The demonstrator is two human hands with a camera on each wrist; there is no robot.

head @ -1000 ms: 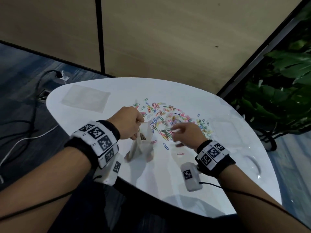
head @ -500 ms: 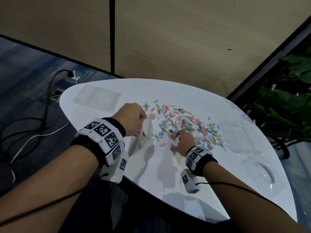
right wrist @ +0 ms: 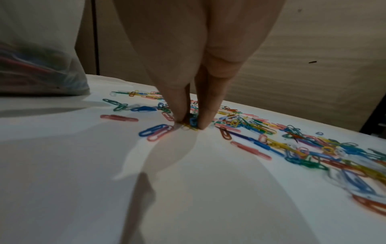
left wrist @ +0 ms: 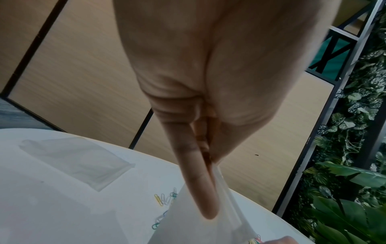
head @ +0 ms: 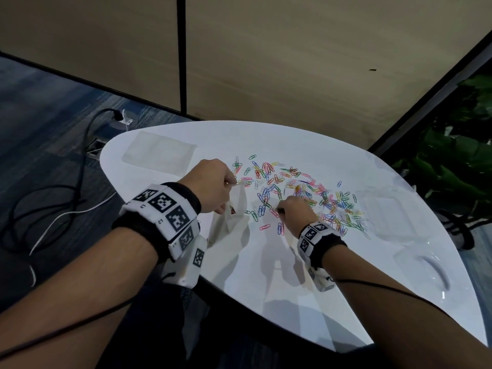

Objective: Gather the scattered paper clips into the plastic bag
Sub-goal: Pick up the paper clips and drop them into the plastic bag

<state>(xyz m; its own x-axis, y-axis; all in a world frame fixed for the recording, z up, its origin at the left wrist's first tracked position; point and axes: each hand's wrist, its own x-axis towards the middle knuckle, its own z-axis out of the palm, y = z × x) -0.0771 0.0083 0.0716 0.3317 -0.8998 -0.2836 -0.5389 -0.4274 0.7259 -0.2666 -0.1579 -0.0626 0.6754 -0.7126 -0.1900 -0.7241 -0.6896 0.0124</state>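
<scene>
Several coloured paper clips [head: 306,193] [right wrist: 271,140] lie scattered across the middle of the white table [head: 266,275]. My left hand [head: 213,186] [left wrist: 206,189] pinches the top edge of a clear plastic bag [head: 231,211] [left wrist: 200,231], which hangs down to the table with some clips inside [right wrist: 31,66]. My right hand [head: 292,209] [right wrist: 191,125] is down on the table at the near edge of the clip pile. Its thumb and fingertips [right wrist: 205,118] pinch a few clips between them.
A second flat clear bag [head: 159,153] [left wrist: 79,161] lies at the table's far left. Clear plastic boxes or lids [head: 386,209] sit at the right side of the table. Cables [head: 53,203] run over the floor at left. Plants [head: 458,161] stand at right.
My right hand has gone from hovering near the bag back into the clip pile and closed its fingertips on clips. The left hand keeps holding the bag up.
</scene>
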